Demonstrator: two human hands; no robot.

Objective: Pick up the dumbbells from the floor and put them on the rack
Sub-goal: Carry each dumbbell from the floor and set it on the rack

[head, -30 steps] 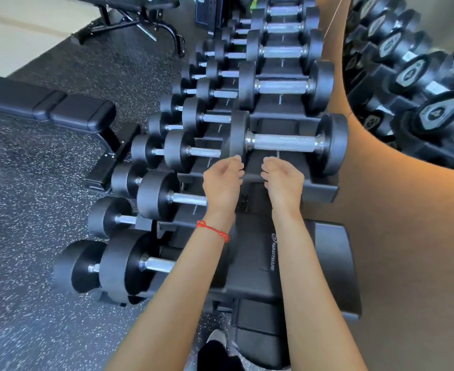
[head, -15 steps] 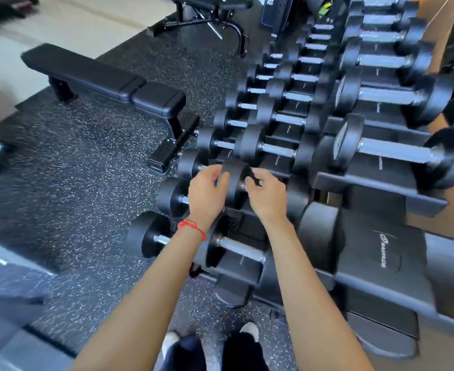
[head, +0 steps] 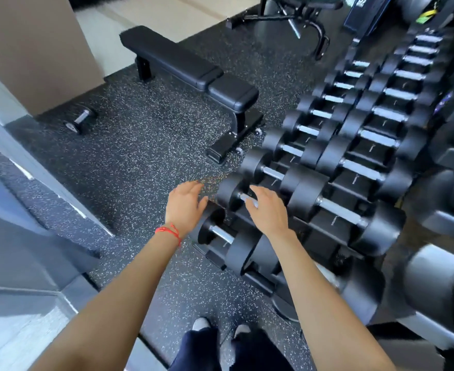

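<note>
Over on the far left, beside a tan pillar (head: 33,49), one small dumbbell (head: 80,120) lay by itself on the floor (head: 140,145). It was well apart from both hands, so it looked like the next thing to fetch. It had two dark round ends and a shiny metal bar between them. The floor was black rubber with tiny white specks, and it looked bumpy and soft enough to be kind to heavy things. A long black bench (head: 191,72) with smooth padded cushions stood behind that spot, with nothing on it. Nearer the middle, the left hand (head: 185,207), with a red string (head: 168,231) tied at the wrist, was spread open and held nothing. It hung just beside the round end of the nearest dumbbell on the rack (head: 335,231). The right hand (head: 267,210) was open too, with loose fingers over a silver handle, but it was not closed around it. Whether it touched the handle was hard to tell. To the right, the rack held rows of dumbbells side by side, each one resting in its own black cradle, likely so it could not roll away. Their ends were fat, dull black drums, and their bars were bright and straight. The far right edge was too blurry to tell much.
</note>
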